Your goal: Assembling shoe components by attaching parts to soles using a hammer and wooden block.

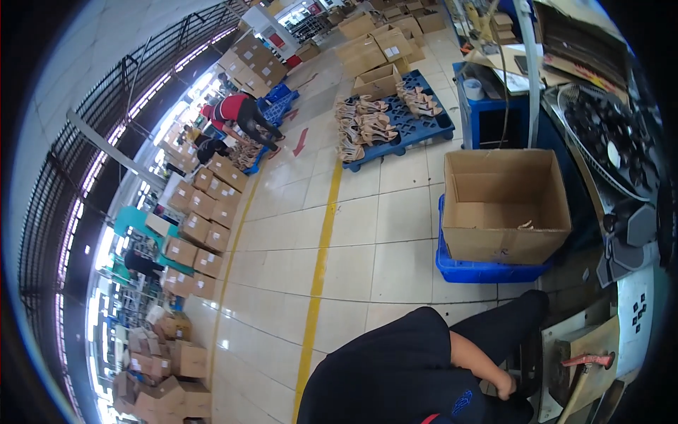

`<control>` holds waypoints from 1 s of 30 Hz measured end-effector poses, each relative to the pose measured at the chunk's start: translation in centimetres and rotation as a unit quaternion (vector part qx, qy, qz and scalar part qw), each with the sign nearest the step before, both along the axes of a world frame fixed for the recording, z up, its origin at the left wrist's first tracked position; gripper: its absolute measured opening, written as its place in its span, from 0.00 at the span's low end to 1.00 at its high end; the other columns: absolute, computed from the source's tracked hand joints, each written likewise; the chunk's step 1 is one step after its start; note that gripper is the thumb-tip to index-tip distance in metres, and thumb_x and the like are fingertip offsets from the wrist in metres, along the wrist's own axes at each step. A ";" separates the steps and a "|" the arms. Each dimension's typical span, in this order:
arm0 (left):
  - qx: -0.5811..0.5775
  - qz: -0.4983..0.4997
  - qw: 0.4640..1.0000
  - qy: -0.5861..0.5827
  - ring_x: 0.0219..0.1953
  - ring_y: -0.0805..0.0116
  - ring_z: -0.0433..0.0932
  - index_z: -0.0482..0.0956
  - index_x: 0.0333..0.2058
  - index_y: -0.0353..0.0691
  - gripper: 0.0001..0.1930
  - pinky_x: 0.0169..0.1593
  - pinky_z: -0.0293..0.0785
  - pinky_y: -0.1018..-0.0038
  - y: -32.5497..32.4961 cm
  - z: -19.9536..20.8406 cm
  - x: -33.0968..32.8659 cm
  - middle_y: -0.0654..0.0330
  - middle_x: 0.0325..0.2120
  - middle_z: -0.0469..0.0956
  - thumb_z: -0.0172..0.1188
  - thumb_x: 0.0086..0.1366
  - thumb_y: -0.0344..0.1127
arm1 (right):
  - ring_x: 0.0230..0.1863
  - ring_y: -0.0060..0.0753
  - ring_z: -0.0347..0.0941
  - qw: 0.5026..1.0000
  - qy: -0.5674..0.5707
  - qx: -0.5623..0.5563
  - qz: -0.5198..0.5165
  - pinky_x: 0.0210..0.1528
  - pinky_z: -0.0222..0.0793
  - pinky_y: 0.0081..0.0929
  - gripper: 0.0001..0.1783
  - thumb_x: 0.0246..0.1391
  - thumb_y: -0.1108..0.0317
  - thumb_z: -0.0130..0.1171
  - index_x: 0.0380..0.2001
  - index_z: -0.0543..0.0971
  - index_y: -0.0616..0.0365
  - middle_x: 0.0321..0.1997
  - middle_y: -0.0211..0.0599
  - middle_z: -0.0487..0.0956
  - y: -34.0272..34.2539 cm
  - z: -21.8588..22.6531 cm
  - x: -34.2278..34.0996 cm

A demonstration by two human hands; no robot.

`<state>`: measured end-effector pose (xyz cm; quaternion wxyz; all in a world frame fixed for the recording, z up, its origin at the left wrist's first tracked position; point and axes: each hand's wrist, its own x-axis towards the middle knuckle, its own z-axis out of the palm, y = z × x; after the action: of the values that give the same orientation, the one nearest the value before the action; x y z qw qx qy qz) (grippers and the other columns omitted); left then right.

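My left forearm comes out of a dark short sleeve and reaches down to the right. My left hand (506,386) is low beside my dark trouser leg (505,321), against something black whose kind I cannot make out. Its fingers are mostly hidden, so whether it grips anything does not show. Close to its right stands a machine or bench part with a red-handled lever (587,360). My right hand is out of the picture.
An open cardboard box (505,244) stands on a blue crate (459,268). Farther off, a blue pallet (406,134) bears rows of tan shoe-shaped pieces. A round basket (565,106) of small black parts sits at right. Stacked cartons (194,205) and a bending person (236,109) are at left.
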<state>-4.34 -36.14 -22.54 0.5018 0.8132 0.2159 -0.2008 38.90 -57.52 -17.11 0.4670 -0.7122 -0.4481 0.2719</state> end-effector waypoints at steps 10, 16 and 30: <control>-0.139 0.238 0.916 -0.291 0.35 0.65 0.84 0.84 0.40 0.34 0.14 0.40 0.81 0.67 0.4 4.3 -8.7 0.55 0.31 0.85 0.53 0.63 0.34 | 0.56 0.46 0.75 0.980 -0.145 0.125 0.053 0.58 0.71 0.39 0.25 0.64 0.54 0.56 0.59 0.74 0.54 0.57 0.49 0.76 16.7 -1.3 -23.2; -0.478 0.266 0.781 -0.302 0.54 0.55 0.80 0.72 0.55 0.25 0.17 0.59 0.75 0.65 3.0 9.9 -13.5 0.43 0.52 0.79 0.46 0.74 0.30 | 0.51 0.49 0.79 0.878 -0.366 -0.005 -0.310 0.55 0.73 0.39 0.22 0.65 0.56 0.53 0.55 0.79 0.59 0.51 0.50 0.82 1.2 10.1 -14.4; -0.443 0.288 0.838 -0.140 0.55 0.59 0.78 0.70 0.59 0.32 0.21 0.59 0.75 0.64 4.2 9.7 -8.6 0.48 0.53 0.77 0.52 0.72 0.36 | 0.39 0.50 0.79 0.773 -0.526 -0.289 -0.206 0.42 0.70 0.45 0.16 0.62 0.57 0.51 0.41 0.80 0.57 0.35 0.51 0.81 -5.0 10.0 16.6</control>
<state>-12.96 -31.94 -12.88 0.8682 0.4249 0.2563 -0.0056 55.45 -62.52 -7.14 -0.0244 -0.9208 -0.3666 -0.1307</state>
